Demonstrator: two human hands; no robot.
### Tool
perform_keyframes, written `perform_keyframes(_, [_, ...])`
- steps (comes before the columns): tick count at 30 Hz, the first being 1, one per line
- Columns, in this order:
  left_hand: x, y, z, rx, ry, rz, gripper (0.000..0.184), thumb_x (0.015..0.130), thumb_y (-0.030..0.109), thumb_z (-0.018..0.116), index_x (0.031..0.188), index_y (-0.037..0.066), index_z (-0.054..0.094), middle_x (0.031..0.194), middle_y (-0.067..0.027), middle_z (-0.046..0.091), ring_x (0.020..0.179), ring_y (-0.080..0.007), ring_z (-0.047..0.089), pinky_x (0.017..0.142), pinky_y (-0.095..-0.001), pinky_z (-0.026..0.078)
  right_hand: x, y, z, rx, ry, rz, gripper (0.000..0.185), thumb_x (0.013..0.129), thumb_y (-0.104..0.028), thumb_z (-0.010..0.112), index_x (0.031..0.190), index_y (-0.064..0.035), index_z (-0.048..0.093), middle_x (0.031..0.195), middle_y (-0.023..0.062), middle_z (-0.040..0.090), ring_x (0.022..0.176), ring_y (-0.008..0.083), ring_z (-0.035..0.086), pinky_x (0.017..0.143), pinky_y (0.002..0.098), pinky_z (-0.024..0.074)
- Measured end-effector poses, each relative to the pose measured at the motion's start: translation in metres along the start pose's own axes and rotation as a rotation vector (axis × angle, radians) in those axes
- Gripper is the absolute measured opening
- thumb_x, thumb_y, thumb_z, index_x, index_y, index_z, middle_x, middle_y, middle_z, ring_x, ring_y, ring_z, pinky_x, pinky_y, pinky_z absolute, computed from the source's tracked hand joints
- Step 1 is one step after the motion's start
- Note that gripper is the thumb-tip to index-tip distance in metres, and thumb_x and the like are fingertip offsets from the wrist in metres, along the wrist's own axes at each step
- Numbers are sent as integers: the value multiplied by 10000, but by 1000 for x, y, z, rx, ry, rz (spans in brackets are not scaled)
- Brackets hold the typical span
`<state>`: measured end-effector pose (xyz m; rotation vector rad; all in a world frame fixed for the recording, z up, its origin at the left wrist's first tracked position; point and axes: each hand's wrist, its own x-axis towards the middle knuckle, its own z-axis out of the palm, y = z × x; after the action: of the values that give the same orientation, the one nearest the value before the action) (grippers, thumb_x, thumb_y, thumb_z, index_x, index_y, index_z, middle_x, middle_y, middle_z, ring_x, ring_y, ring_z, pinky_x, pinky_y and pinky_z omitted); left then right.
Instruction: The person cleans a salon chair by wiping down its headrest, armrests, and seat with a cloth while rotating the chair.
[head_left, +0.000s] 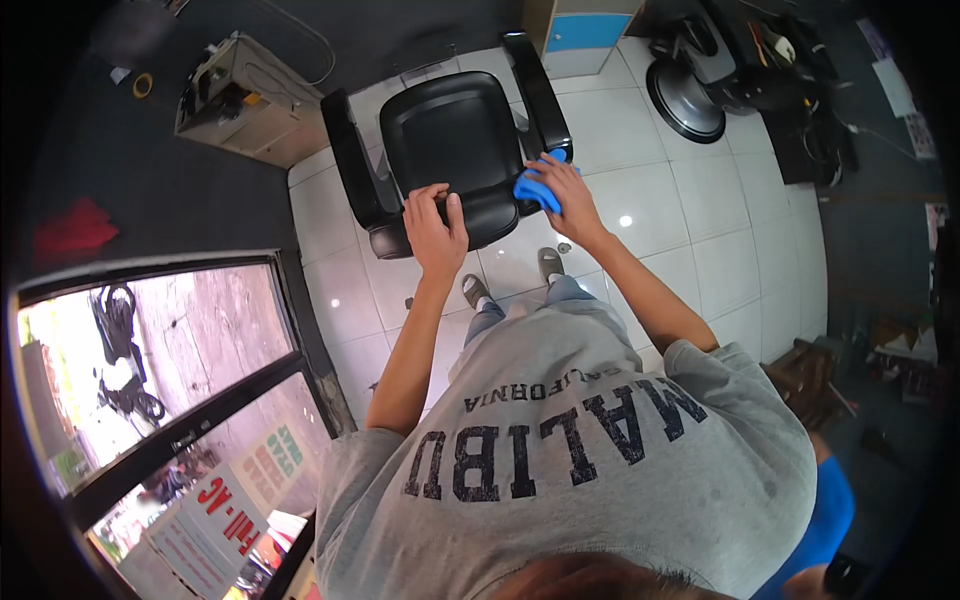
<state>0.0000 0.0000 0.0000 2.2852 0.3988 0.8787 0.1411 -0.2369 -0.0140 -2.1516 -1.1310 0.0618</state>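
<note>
A person in a grey shirt [600, 350] lettered MALIBU CALIFORNIA stands here on white floor tiles [635, 210], with a black padded chair [450, 130] ahead at 12 o'clock. The right hand [566, 196] bunches a blue cloth [531, 190] at the chair's 4 o'clock, by the near end of 1 of its 2 armrests [540, 95]; that grip is wrapped around the cloth. The left hand [435, 237] rests at the chair's 6 o'clock, palm down, fingers loosely bent, its grip holding nothing. A round base [690, 105] sits between 1 and 2 o'clock; a window [200, 422] is at 8, a motorcycle [124, 345] outside. Another person's blue clothing [831, 510] shows at 4.
</note>
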Motion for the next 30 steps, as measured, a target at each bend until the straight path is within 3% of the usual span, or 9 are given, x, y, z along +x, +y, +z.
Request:
perform_keyframes(2, [4,-3,10,22,53,0,243,1046,205,671,1212,29,647,1134,-141,638,1033,-319,643,931,-435,481,-10,12,-15,-42,24,-189,587,808,87,715,1356,-115,663,1628,113,542,1573,371,411,1277,528,374])
perform_keyframes(3, [-35,14,-38,151,-65,-73,260,1047,229,668,1214,31,643,1145,-140,633,1037,-320,642,933,-442,478,-64,-19,8,143,12,-69,586,801,97,714,1349,-107,667,1604,117,564,1545,383,445,1255,524,400])
perform_keyframes(6, [5,17,6,208,25,-56,305,1054,290,657,1224,38,635,1170,-141,621,1042,-329,641,931,-460,473,-29,37,-2,244,170,16,598,775,132,698,1333,-81,675,1521,118,637,1425,438,570,1170,517,483])
perform_keyframes(9, [7,19,9,241,21,-149,326,1069,332,641,1231,48,637,1185,-146,617,1050,-349,644,919,-474,482,6,21,0,321,183,8,580,773,176,620,1303,-51,685,1545,122,617,1478,423,524,1238,511,416])
perform_keyframes(12, [8,9,13,307,-9,-293,347,1100,396,596,1209,71,647,1213,-159,615,1053,-376,664,897,-487,501,8,-4,-16,96,-28,-302,587,750,145,646,1292,-73,704,1504,82,658,1535,380,459,1251,499,389])
perform_keyframes(15, [16,21,22,341,49,-435,359,1108,413,578,1183,69,649,1199,-164,615,995,-392,683,896,-498,506,-6,44,-25,167,-73,-342,608,730,124,674,1301,-85,699,1534,72,636,1525,367,478,1234,535,397])
perform_keyframes(19, [16,23,30,473,110,-385,367,1106,430,571,1169,76,646,1177,-165,612,965,-410,682,886,-515,516,9,66,-15,323,30,-243,573,740,135,653,1275,-64,714,1524,81,650,1484,393,528,1195,511,461])
perform_keyframes(27, [14,22,29,486,144,-434,366,1109,429,567,1166,74,635,1189,-162,610,1009,-410,687,888,-515,528,2,38,-33,180,-204,-510,637,701,82,698,1310,-105,707,1576,56,605,1513,378,477,1261,588,334])
perform_keyframes(30, [17,26,30,494,129,-460,367,1111,430,565,1167,74,639,1188,-169,609,994,-403,691,881,-519,529,-16,73,-42,468,-137,-275,399,925,4,666,1308,-93,716,1465,100,692,1405,338,601,1220,539,417])
